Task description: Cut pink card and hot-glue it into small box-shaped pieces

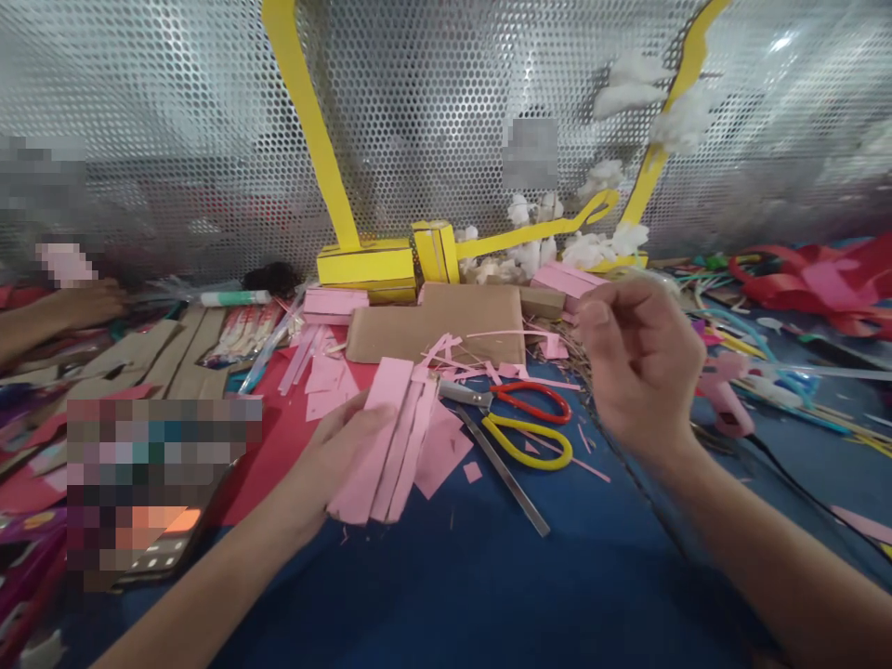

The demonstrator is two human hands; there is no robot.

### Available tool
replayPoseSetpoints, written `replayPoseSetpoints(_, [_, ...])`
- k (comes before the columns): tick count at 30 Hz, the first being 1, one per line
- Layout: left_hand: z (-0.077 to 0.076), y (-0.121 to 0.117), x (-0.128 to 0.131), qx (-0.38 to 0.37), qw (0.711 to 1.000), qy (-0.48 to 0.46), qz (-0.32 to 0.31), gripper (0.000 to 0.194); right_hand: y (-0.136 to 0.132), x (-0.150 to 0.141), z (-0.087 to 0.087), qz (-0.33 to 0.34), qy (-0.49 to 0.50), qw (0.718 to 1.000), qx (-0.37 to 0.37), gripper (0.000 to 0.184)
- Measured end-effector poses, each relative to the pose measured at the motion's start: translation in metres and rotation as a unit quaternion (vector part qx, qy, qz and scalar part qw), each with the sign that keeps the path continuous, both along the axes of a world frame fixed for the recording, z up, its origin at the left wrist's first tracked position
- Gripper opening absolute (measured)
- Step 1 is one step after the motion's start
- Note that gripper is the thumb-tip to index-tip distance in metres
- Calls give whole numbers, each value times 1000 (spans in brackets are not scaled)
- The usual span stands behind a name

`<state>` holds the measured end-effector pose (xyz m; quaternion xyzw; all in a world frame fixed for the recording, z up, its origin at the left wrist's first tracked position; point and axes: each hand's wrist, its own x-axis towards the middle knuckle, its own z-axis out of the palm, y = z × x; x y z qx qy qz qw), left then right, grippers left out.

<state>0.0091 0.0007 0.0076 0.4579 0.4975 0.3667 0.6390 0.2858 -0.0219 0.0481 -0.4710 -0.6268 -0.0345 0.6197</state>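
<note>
My left hand is wrapped around a pink paper-covered box, its long seams facing up. Raised on the other side, my right hand is closed, thumb pressed to the curled fingers; whatever may be in the pinch is too small or hidden. Scissors with one red and one yellow handle lie between the hands. A metal ruler-like strip rests just below them. Pink paper scraps are scattered around the box, and a brown cardboard piece lies behind.
A yellow paper-covered frame stands by the perforated metal wall, with white cotton tufts. A pink glue gun with a black cord lies at right near red paper strips. Another person's hand is at left, above cardboard strips.
</note>
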Motion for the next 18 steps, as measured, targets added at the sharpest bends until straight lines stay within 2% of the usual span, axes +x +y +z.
replayPoseSetpoints(1, [0,1,1,-20,1000,-18,10,53,4,6,2,7,5,1000,-19,11])
replayPoseSetpoints(3, [3,1,2,-45,997,-48,30,49,9,14,3,69,-68,988,-117,13])
replayPoseSetpoints(4, [4,1,3,-54,996,-60,34,46,11,14,2,115,-125,970,-175,13])
replayPoseSetpoints(6, [7,1,4,-60,995,-75,41,40,9,10,-2,202,-237,912,-266,14])
replayPoseSetpoints(8, [7,1,4,-55,994,-84,37,38,5,-1,-9,255,-320,860,-305,14])
replayPoseSetpoints(10, [4,2,3,-46,995,-88,31,38,-1,-13,-16,271,-370,828,-321,11])
replayPoseSetpoints(12, [0,2,2,-43,995,-84,27,39,-6,-22,-22,263,-396,816,-328,11])
replayPoseSetpoints(18, [-5,1,-1,-39,996,-84,5,42,-11,-31,-28,241,-421,808,-335,6])
